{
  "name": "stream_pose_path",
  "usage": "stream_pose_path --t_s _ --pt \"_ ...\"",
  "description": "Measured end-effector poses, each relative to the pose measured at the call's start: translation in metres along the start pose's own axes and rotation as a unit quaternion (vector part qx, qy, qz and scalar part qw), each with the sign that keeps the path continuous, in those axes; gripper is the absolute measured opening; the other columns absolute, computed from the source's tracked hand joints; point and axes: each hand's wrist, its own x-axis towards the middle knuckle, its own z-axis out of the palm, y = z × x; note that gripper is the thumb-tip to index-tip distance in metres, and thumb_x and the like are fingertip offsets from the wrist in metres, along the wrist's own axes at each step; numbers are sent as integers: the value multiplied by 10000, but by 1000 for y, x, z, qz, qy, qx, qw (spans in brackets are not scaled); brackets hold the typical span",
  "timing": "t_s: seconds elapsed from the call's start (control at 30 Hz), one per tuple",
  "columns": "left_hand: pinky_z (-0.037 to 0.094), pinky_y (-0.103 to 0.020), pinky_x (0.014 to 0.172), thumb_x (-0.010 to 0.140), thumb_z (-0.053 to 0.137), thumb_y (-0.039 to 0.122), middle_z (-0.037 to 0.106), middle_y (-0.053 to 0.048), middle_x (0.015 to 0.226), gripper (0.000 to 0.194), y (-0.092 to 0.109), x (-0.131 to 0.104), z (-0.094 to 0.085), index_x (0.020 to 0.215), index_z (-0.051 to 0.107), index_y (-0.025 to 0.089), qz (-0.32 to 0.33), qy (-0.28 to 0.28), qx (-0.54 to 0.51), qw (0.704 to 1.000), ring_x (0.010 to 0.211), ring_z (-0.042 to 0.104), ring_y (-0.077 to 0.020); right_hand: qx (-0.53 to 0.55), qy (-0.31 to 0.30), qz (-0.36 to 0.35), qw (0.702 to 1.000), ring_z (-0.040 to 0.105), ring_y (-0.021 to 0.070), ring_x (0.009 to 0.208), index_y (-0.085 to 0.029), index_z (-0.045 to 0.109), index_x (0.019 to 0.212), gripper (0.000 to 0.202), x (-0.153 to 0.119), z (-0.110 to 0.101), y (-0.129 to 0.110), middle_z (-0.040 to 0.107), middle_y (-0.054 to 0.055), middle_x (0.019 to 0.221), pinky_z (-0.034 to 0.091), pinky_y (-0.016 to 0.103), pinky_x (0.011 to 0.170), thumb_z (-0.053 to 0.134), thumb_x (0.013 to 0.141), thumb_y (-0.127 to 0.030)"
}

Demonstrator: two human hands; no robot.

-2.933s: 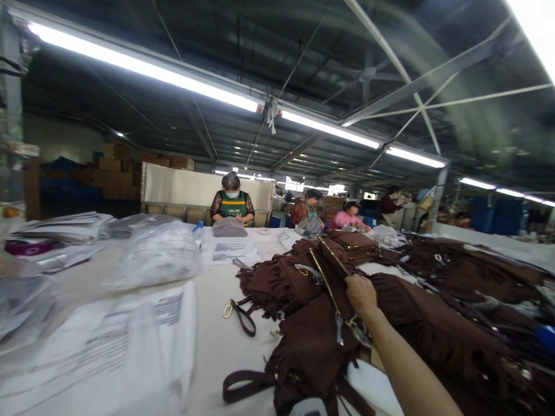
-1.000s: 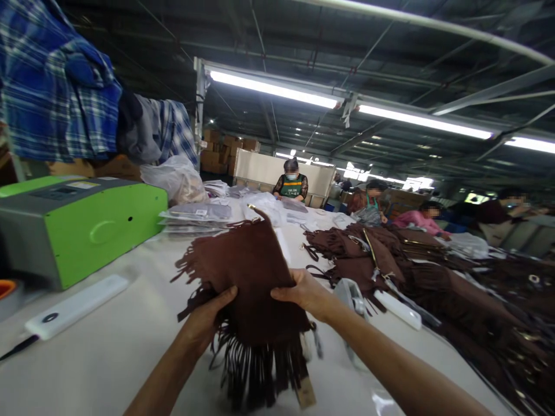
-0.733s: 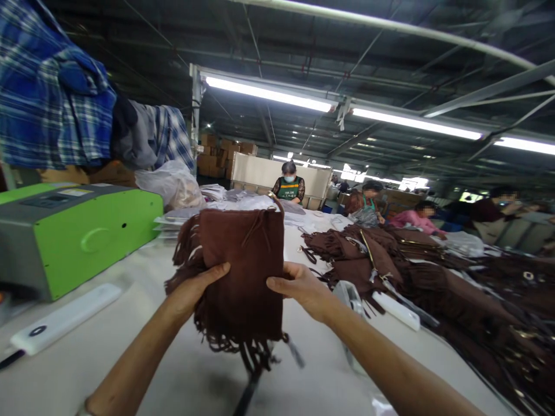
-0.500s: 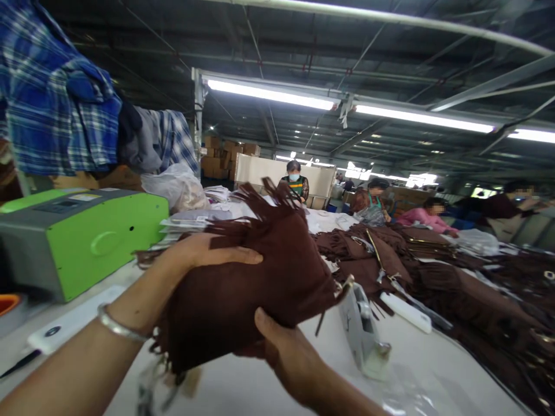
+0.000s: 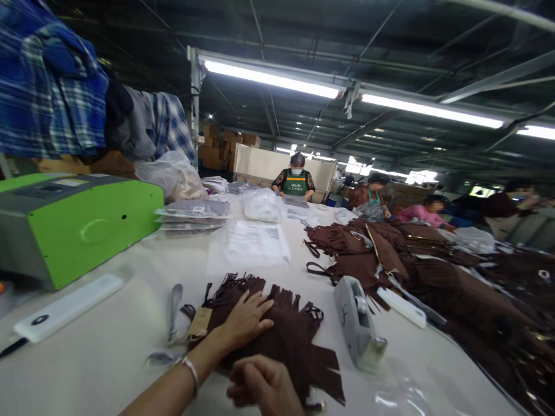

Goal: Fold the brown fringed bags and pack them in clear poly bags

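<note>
A dark brown fringed suede-like bag [image 5: 295, 341] lies flat on the white table in front of me. My left hand [image 5: 245, 318], with a silver bangle at the wrist, rests palm down on it, fingers spread. Curled fingers and thumb close up my right hand [image 5: 260, 381], over the bag's near edge; what they hold, if anything, is hidden. A tan tag [image 5: 200, 322] sits at the bag's left side, beside a clear plastic-wrapped strip [image 5: 174, 312].
A grey tape dispenser [image 5: 358, 329] stands right of the bag. More brown fringed bags [image 5: 451, 289] are heaped on the right. On the left are a green machine [image 5: 99, 231] and a white power strip [image 5: 69, 306]. Plastic bags [image 5: 255, 245] lie ahead; a co-worker [image 5: 296, 182] sits opposite.
The bag was held up in both hands and tilted; now it lies on the table. The left hand has gone from gripping it to lying flat on it; the right has let go its earlier hold.
</note>
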Motion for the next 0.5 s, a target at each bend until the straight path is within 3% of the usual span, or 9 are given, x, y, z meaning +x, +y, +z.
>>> stream_pose_path --t_s 0.07,0.13,0.2,0.27,0.4,0.5 --pt "230 -579 1132 941 499 398 556 -81 1390 412 -6 0 2 1338 524 288 -24 27 19 999 1364 395 -290 -207 25 -123 970 645 295 1048 -168 694 1096 574 11 -22 -25 706 141 1086 470 459 956 405 908 -626" --pt "242 -602 1118 957 471 372 589 -89 1352 365 -11 -2 4 1296 568 277 -51 55 38 996 1347 416 -307 -369 57 -173 911 469 288 1304 -202 574 1315 511 27 -44 -34 563 109 1369 287 478 1134 395 953 -515" --pt "249 -602 1116 970 442 355 568 -102 1374 365 -14 -8 6 1300 567 261 -74 81 55 992 1351 412 -309 -487 60 -160 856 297 287 1417 -217 445 1424 553 42 -62 -30 405 72 1498 135 505 1187 452 941 -486" --pt "278 -580 1114 970 439 352 516 -116 1422 383 -16 -16 6 1324 545 252 -90 97 68 989 1364 396 -301 -558 36 -127 819 232 288 1441 -221 388 1454 602 51 -76 -20 335 55 1529 112 511 1191 479 928 -500" --pt "331 -530 1109 922 517 323 412 -109 1497 468 -26 -49 -2 1384 479 258 -113 104 81 985 1382 370 -288 -600 -26 -77 796 199 263 1452 -195 296 1487 654 50 -89 -12 259 50 1556 158 478 1192 424 943 -534" --pt "366 -530 1090 889 555 294 411 -121 1490 521 -41 -87 -7 1400 463 240 -142 99 86 981 1364 395 -308 -609 -6 -76 789 186 258 1455 -165 284 1490 649 42 -89 -10 244 61 1560 151 470 1197 358 964 -537"
